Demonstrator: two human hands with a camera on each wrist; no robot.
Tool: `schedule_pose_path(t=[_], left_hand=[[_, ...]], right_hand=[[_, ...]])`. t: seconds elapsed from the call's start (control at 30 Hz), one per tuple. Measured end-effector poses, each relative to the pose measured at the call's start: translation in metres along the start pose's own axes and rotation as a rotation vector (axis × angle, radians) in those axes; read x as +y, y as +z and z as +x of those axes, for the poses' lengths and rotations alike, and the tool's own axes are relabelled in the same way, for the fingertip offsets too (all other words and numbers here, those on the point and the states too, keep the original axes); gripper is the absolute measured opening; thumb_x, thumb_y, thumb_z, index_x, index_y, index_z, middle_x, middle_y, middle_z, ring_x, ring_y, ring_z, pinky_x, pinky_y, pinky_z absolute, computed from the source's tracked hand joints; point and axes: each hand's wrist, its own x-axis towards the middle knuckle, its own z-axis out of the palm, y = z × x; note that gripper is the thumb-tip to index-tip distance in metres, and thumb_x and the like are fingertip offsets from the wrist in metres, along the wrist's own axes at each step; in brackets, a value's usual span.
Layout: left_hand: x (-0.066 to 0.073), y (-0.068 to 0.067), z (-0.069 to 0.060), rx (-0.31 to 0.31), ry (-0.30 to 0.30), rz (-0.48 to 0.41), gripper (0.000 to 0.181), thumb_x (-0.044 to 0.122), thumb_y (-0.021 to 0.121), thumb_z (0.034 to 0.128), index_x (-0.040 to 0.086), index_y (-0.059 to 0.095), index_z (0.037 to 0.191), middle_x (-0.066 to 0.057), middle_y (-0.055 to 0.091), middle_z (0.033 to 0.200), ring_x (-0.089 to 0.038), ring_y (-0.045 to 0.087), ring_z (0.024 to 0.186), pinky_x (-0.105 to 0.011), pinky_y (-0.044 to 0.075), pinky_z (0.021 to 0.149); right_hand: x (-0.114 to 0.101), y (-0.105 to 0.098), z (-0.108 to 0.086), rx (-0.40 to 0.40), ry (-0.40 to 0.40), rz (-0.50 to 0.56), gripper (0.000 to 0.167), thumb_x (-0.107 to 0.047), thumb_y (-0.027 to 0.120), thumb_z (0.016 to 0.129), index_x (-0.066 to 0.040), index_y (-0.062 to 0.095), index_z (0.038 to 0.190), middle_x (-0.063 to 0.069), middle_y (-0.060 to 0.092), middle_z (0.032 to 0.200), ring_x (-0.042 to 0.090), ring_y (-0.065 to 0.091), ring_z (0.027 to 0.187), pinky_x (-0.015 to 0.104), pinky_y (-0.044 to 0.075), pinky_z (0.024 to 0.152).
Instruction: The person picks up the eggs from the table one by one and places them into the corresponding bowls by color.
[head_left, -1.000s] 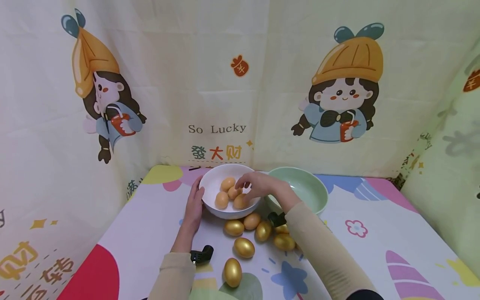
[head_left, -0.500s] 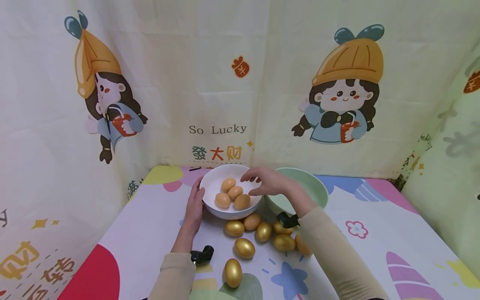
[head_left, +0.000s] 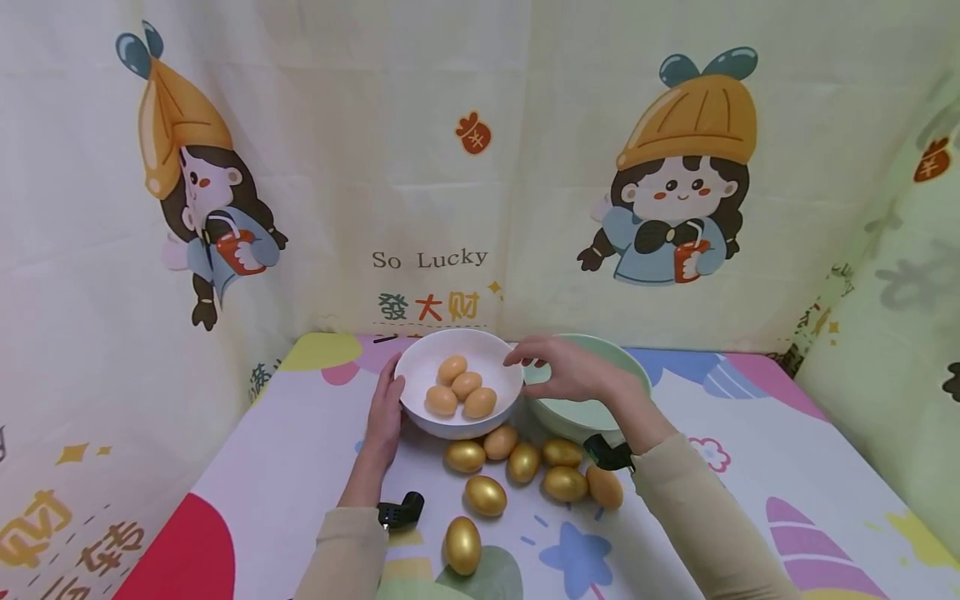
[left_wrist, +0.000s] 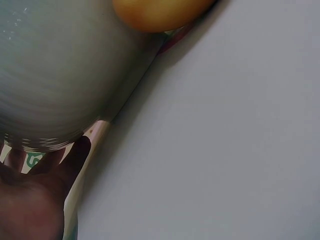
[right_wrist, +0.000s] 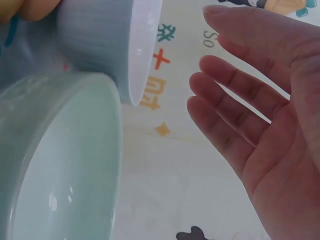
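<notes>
The white bowl (head_left: 459, 430) holds several brown eggs (head_left: 480, 402). Against its left outer side rests my left hand (head_left: 384, 417), fingers extended along the wall; the left wrist view also has that hand (left_wrist: 37, 195) touching the bowl (left_wrist: 55, 75). My right hand (head_left: 566, 368) hovers over the gap between the white bowl and the green bowl (head_left: 641, 400), holding nothing. In the right wrist view the same hand (right_wrist: 270, 110) has spread, relaxed fingers, with the white bowl (right_wrist: 95, 40) and the green bowl (right_wrist: 75, 165) alongside, its visible inside without eggs.
In front of the bowls lie several gold eggs (head_left: 486, 496) on the patterned tabletop (head_left: 300, 500). Two brown eggs are among them, one near the white bowl (head_left: 501, 442) and one at the right (head_left: 604, 487). A printed cloth (head_left: 420, 167) hangs behind.
My right hand has moved right, away from the eggs in the white bowl, toward the green bowl. My left hand stays at the white bowl.
</notes>
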Motion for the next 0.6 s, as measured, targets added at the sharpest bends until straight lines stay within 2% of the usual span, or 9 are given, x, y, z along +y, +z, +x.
schedule_pose_path(t=[0.13,0.37,0.6], left_hand=[[-0.007,-0.001,0.005,0.001,-0.005,0.004,0.052,0.026,0.033,0.1104,0.021,0.025,0.161,-0.001,0.022,0.166,-0.027,0.029,0.147,-0.047,0.030,0.116],[-0.031,-0.005,0.018,0.011,0.012,-0.002,0.051,0.033,0.034,0.1100,0.028,0.027,0.161,0.006,0.023,0.164,-0.022,0.028,0.148,-0.045,0.027,0.117],[-0.035,-0.005,0.020,0.021,0.042,-0.001,0.053,0.035,0.035,0.1094,0.025,0.027,0.161,0.006,0.026,0.163,-0.022,0.031,0.146,-0.046,0.030,0.116]], right_hand=[[-0.001,-0.003,-0.012,0.013,0.009,-0.010,0.038,-0.015,0.078,0.088,-0.012,0.070,0.124,0.001,0.066,0.122,0.028,0.062,0.107,0.043,0.054,0.090],[-0.001,-0.006,-0.031,0.039,-0.031,-0.068,0.038,-0.017,0.079,0.088,-0.010,0.069,0.125,-0.001,0.066,0.120,0.019,0.062,0.104,0.041,0.054,0.088],[0.003,-0.003,-0.045,0.052,-0.048,-0.055,0.037,-0.017,0.078,0.088,-0.012,0.069,0.124,-0.001,0.065,0.120,0.018,0.063,0.103,0.039,0.055,0.086]])
